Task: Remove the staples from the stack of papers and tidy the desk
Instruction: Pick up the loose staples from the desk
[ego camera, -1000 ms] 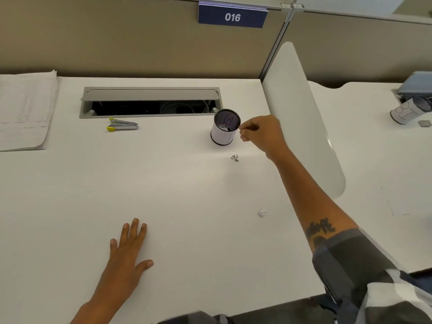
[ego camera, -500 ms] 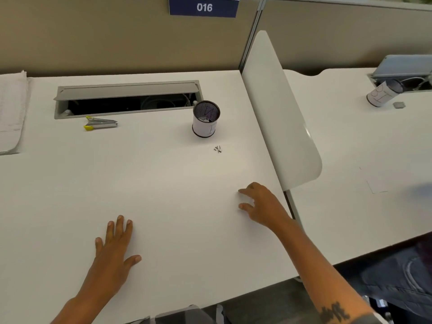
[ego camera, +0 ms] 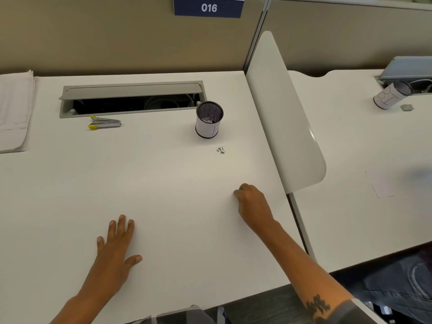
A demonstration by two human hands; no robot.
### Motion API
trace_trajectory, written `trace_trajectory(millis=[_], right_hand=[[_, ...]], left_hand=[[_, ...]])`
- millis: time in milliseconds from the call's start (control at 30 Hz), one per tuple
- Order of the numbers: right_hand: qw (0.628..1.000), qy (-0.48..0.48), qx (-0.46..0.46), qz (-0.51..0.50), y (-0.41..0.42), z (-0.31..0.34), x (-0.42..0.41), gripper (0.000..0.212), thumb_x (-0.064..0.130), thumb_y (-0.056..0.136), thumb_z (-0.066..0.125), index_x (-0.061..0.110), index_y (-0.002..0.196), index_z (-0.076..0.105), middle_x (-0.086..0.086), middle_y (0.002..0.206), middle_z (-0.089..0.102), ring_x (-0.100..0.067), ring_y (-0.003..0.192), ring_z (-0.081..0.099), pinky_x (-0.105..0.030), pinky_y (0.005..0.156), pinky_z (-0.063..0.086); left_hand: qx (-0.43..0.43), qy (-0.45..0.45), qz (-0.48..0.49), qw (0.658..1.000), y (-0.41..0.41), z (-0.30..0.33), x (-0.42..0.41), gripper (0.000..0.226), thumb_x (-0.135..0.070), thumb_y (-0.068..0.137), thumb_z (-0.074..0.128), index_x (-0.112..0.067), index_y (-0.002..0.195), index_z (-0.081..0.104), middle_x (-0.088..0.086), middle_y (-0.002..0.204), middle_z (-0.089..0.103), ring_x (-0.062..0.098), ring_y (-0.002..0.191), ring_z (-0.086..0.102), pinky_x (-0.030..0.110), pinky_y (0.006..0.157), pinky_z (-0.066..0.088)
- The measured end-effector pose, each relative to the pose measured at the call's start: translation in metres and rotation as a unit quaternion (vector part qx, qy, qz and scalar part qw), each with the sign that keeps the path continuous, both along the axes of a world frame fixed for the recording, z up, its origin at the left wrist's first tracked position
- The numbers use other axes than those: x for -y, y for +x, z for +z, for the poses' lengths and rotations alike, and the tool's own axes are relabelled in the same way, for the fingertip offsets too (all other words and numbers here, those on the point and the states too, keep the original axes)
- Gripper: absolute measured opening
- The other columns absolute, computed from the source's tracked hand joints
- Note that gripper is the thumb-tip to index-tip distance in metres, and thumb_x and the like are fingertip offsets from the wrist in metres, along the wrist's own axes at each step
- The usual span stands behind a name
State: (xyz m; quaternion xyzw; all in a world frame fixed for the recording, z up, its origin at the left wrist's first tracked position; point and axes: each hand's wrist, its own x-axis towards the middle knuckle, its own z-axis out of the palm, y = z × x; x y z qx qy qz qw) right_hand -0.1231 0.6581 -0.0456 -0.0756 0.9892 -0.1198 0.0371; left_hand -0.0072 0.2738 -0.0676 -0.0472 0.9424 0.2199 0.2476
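My right hand [ego camera: 253, 204] rests on the white desk [ego camera: 163, 183] near the divider, fingers curled into a pinch against the surface. The small white paper scrap that lay there is hidden under them. My left hand [ego camera: 117, 244] lies flat and open on the desk, holding nothing. A few loose staples [ego camera: 221, 150] lie in front of a black mesh cup [ego camera: 208, 127] wrapped in white paper. A yellow-tipped staple remover [ego camera: 105, 123] lies by the cable slot. The stack of papers [ego camera: 14, 111] sits at the far left edge.
An open grey cable tray [ego camera: 131, 99] is sunk into the desk's back. A white curved divider [ego camera: 287, 118] stands along the right side. On the neighbouring desk a second paper-wrapped cup [ego camera: 389, 95] lies tipped. A person's knee in jeans shows at the bottom right.
My right hand left the mesh cup, came back toward me to where the paper scrap lay, and closed its fingers over it. The left hand stayed flat.
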Motion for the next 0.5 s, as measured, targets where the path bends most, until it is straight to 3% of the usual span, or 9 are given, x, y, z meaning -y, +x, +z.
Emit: trace_trajectory(millis=[133,233,333,500], right_hand=[[0.985,-0.147,0.021,-0.083,-0.058,0.019,0.016,0.014,0.001,0.085,0.070,0.006,0.077,0.080,-0.006,0.083,0.080,-0.021,0.079,0.073,-0.028,0.070,0.055],[0.973,-0.212,0.000,-0.093,-0.110,0.052,0.034,0.010,0.005,0.084,0.076,0.009,0.087,0.085,-0.005,0.088,0.083,-0.015,0.080,0.075,-0.025,0.078,0.057],[0.971,-0.219,-0.061,-0.070,-0.158,0.082,0.049,0.008,0.008,0.084,0.076,0.008,0.084,0.084,-0.005,0.083,0.082,-0.018,0.074,0.076,-0.033,0.076,0.059],[0.982,-0.163,-0.084,-0.045,-0.220,0.102,0.066,0.016,0.010,0.088,0.076,0.013,0.101,0.083,-0.007,0.098,0.082,-0.023,0.089,0.074,-0.030,0.075,0.058]], left_hand=[[0.003,-0.002,0.002,1.000,0.001,0.000,-0.001,0.099,-0.027,0.095,0.067,-0.019,0.161,-0.006,-0.008,0.164,-0.026,0.016,0.152,-0.028,0.051,0.125,-0.005],[0.001,-0.007,0.003,1.000,0.000,0.000,-0.001,0.100,-0.029,0.094,0.067,-0.020,0.160,-0.007,-0.008,0.163,-0.027,0.016,0.151,-0.028,0.051,0.125,-0.004],[0.005,-0.008,0.002,1.000,0.001,-0.001,-0.001,0.101,-0.029,0.094,0.067,-0.020,0.159,-0.010,-0.008,0.163,-0.028,0.015,0.151,-0.029,0.050,0.125,-0.005],[0.010,-0.009,0.008,1.000,-0.001,0.001,-0.003,0.103,-0.030,0.096,0.065,-0.021,0.154,-0.019,-0.008,0.162,-0.031,0.015,0.150,-0.032,0.049,0.125,-0.006]])
